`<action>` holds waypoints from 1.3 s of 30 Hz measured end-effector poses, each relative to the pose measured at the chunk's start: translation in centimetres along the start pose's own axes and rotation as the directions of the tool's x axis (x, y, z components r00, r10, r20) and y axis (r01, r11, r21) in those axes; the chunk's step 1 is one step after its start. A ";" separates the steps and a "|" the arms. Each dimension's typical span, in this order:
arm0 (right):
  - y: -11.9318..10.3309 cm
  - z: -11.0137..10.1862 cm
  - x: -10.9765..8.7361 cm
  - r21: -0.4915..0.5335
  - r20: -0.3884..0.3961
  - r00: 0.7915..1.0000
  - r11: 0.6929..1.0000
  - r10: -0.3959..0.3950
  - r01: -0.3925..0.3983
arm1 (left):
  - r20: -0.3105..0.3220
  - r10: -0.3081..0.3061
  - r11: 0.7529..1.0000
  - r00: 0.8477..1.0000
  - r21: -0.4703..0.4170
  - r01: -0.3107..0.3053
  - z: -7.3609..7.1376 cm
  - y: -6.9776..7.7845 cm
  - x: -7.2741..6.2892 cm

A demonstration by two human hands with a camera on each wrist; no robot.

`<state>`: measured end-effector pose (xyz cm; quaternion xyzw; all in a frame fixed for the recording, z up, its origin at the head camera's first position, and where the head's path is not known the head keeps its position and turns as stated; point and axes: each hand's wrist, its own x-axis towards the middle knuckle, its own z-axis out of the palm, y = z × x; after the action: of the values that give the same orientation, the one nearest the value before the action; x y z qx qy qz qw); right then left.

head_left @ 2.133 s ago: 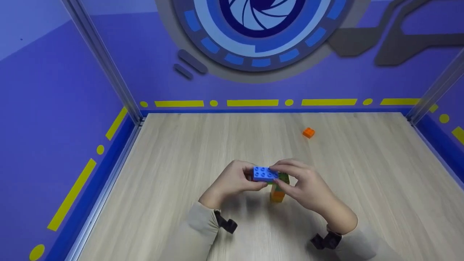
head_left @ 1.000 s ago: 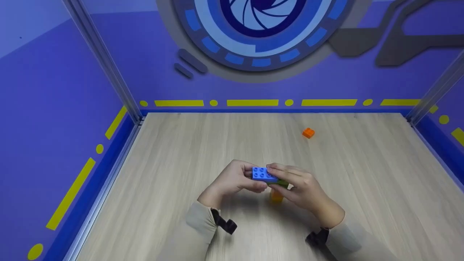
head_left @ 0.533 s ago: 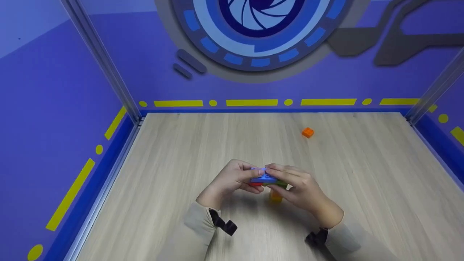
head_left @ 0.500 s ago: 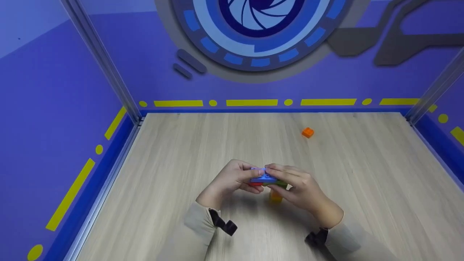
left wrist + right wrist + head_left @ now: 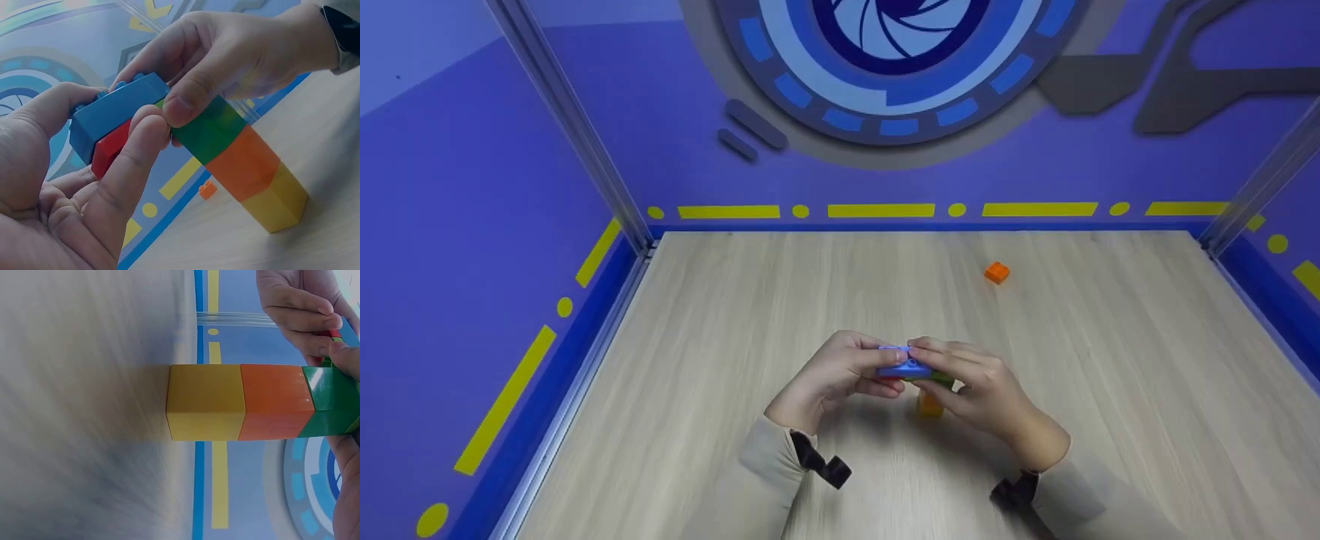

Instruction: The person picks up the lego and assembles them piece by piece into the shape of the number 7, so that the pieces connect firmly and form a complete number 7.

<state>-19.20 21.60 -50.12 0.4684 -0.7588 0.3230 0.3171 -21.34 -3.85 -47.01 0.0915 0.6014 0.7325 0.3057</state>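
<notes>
A blue studded building brick (image 5: 905, 370) lies across the top of a block stack. My left hand (image 5: 829, 379) pinches its left end, thumb on the studs and fingers underneath, beside a red block (image 5: 110, 148). From the other side my right hand (image 5: 986, 386) grips the brick and stack top, fingers over the studs, thumb lower, against the green block (image 5: 211, 130). Below the green come an orange block (image 5: 275, 402) and a yellow block (image 5: 206, 402), which appears to stand on the table. A light green piece under the blue brick is mostly hidden by fingers.
A small orange brick (image 5: 997, 272) lies alone toward the back of the wooden table (image 5: 735, 300). Blue printed panels (image 5: 810, 180) close off the back and both sides, with metal posts (image 5: 577, 127) at the corners.
My right hand has shifted left, its fingers covering more of the blue brick. My left thumb has moved from the brick's front side onto its studs. The small orange brick stays put.
</notes>
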 end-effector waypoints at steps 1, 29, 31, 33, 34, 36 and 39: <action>0.0 0.0 0.0 0.002 0.000 1.000 1.000 -0.004 0.004 | 0.000 -0.001 1.000 1.000 -0.003 0.001 0.0 0.0 0.0; -0.5 -1.4 -0.3 0.027 0.097 0.957 0.961 0.272 -0.276 | -0.004 0.080 0.972 0.997 0.222 -0.077 -0.3 0.6 -0.4; 0.2 -2.2 -0.4 0.057 0.105 0.932 0.934 0.346 -0.353 | -0.021 0.081 0.969 0.997 0.235 -0.074 -0.2 0.7 -0.4; 1.4 -3.0 -0.2 0.082 0.079 0.885 0.882 0.459 -0.465 | -0.037 0.082 0.968 0.996 0.240 -0.071 -0.2 0.7 -0.5; 2.1 -3.4 0.0 0.101 0.055 0.852 0.847 0.520 -0.523 | -0.045 0.081 0.968 0.996 0.243 -0.068 -0.2 0.6 -0.5; 3.8 -4.1 0.4 0.129 -0.005 0.769 0.763 0.639 -0.634 | -0.055 0.082 0.966 0.995 0.251 -0.066 -0.2 0.6 -0.6; 6.8 -5.0 0.8 0.143 -0.064 0.619 0.621 0.783 -0.771 | -0.065 0.081 0.964 0.995 0.257 -0.062 -0.2 0.5 -0.7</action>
<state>-24.83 27.50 -47.87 0.0894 -0.8486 0.4940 0.1669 -21.09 -4.46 -46.41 0.1242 0.6979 0.6626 0.2418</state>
